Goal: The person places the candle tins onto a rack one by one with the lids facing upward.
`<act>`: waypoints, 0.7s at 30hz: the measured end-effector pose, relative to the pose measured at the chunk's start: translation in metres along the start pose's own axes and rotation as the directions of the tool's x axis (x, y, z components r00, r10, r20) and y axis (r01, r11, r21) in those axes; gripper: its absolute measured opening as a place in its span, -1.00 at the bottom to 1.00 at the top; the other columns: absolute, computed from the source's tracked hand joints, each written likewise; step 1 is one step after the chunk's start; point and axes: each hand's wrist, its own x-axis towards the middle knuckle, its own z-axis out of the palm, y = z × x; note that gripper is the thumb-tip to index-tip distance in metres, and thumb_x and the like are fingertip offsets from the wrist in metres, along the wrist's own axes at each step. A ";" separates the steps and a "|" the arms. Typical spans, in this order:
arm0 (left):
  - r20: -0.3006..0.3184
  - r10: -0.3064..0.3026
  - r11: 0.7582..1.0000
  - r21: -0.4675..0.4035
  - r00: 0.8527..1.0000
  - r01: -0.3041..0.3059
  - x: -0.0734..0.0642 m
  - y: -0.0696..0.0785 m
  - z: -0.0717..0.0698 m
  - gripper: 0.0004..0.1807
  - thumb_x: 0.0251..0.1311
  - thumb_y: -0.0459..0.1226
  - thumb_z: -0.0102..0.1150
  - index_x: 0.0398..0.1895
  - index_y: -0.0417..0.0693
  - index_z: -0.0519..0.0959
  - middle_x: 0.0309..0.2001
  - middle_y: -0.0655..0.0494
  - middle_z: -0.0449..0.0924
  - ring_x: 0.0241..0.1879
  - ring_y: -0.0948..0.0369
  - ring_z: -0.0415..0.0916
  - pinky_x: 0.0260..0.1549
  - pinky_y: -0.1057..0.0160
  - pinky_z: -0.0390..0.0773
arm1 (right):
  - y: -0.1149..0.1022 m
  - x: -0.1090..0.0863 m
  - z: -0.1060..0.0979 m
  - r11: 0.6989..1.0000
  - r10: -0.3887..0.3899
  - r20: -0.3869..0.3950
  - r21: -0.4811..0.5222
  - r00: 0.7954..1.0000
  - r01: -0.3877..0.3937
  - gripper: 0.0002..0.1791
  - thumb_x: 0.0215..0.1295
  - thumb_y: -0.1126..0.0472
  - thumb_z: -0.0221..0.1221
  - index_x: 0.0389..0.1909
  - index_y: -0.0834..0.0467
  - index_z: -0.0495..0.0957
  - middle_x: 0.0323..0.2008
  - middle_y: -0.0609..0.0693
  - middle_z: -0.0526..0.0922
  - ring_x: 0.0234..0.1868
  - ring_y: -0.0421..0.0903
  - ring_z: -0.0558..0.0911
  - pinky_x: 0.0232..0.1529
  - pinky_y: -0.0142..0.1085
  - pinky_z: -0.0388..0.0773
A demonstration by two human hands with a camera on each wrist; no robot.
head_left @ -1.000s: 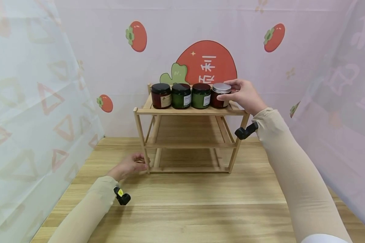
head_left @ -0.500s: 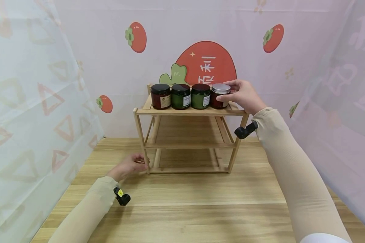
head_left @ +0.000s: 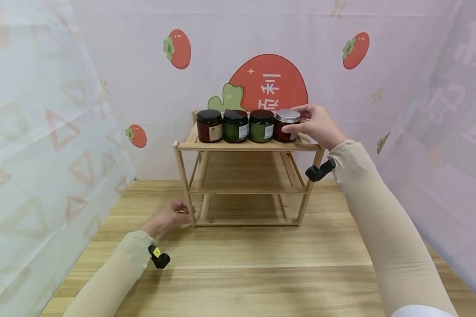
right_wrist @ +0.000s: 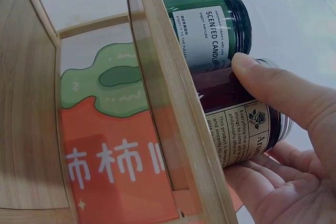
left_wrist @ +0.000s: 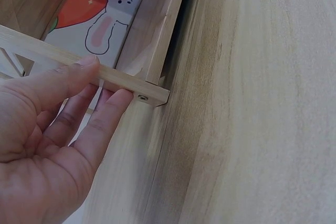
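Note:
On the top shelf of a wooden rack (head_left: 246, 190), my right hand (head_left: 319, 126) grips a dark red candle jar (head_left: 282, 132) with a silver lid. In the right wrist view the thumb lies across the jar's upper side and the fingers reach round below its label. Beside it in a row stand two green scented candle jars (head_left: 262, 127) with dark lids, then another dark red jar (head_left: 210, 129) with a black lid. My left hand (left_wrist: 68, 124) pinches the rack's lower left front leg between thumb and fingers, close to the tabletop.
The rack stands on a wood-grain table (head_left: 254, 273) before a printed backdrop (head_left: 150, 79) with persimmon drawings. White patterned sheets (head_left: 51, 158) hang on both sides. Below the jars, the rack has a middle shelf (head_left: 246, 174) and a bottom level.

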 end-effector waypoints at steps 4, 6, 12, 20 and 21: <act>0.003 -0.003 1.000 0.018 1.000 0.003 0.000 0.000 0.000 -0.61 0.18 -0.44 0.23 0.06 -0.38 0.41 0.12 -0.39 0.42 -0.08 0.15 0.57 -0.02 0.23 0.62 | -0.001 -0.002 0.000 1.000 0.007 0.019 -0.004 1.000 -0.007 -0.15 0.12 0.07 0.39 0.37 0.23 0.22 0.23 0.13 0.41 0.16 -0.05 0.46 0.10 -0.33 0.44; 0.006 -0.001 1.000 0.020 1.000 0.001 0.000 0.001 0.000 -0.60 0.18 -0.43 0.23 0.07 -0.38 0.41 0.12 -0.39 0.41 -0.07 0.14 0.56 -0.03 0.24 0.62 | -0.003 -0.003 0.000 1.000 0.003 0.031 -0.015 1.000 -0.003 -0.08 0.12 0.03 0.39 0.43 0.17 0.14 0.33 0.13 0.32 0.27 0.01 0.39 0.23 -0.20 0.39; -0.004 -0.003 1.000 0.006 1.000 0.003 -0.001 0.000 0.000 -0.60 0.19 -0.44 0.23 0.07 -0.40 0.40 0.11 -0.39 0.42 -0.07 0.12 0.57 -0.02 0.22 0.63 | -0.009 -0.008 -0.001 0.999 -0.033 0.024 0.017 0.999 0.033 0.05 0.12 -0.01 0.37 0.51 0.02 -0.06 0.47 0.12 0.13 0.43 0.04 0.22 0.43 -0.06 0.18; -0.001 -0.011 1.000 -0.013 1.000 0.011 0.000 -0.001 0.000 -0.60 0.19 -0.46 0.22 0.07 -0.40 0.39 0.12 -0.38 0.41 -0.08 0.14 0.57 -0.04 0.26 0.63 | -0.017 -0.016 -0.009 0.997 -0.068 0.012 0.038 0.998 0.068 0.01 0.15 0.01 0.36 0.51 -0.04 -0.03 0.47 0.07 0.15 0.47 0.02 0.15 0.44 -0.04 0.17; -0.001 -0.011 1.000 -0.015 1.000 0.011 0.000 0.000 0.000 -0.60 0.19 -0.46 0.22 0.07 -0.40 0.39 0.12 -0.38 0.41 -0.08 0.14 0.57 -0.04 0.26 0.63 | -0.017 -0.018 -0.011 0.997 -0.071 0.013 0.039 0.997 0.070 0.00 0.15 0.01 0.36 0.51 -0.04 -0.03 0.47 0.05 0.15 0.48 0.02 0.15 0.44 -0.03 0.18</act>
